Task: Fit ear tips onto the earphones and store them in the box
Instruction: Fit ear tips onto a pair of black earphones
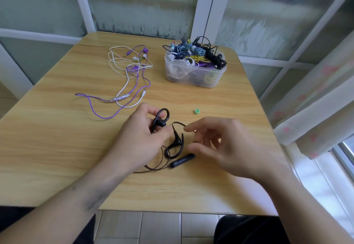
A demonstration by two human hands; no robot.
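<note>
Head view: 1 black ear-hook earphone (160, 122) is pinched by the left hand (142, 134) above the table (57, 128); the right hand (220, 144) is held loosely spread, empty. The green ear tip (197, 111), judged soft and light, is best pinched by its rim.

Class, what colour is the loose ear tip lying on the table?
Green: the ear tip shows clearly in the head view.

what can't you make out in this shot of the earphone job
Head view only:
- Right hand: motion-blurred, so whether its fingers pinch an ear tip is unclear.
- Held black earphone: lower part hidden behind the left hand.
- Box: bottom contents lost in tangled cables.
- Green ear tip: too small to tell its shape.
</note>
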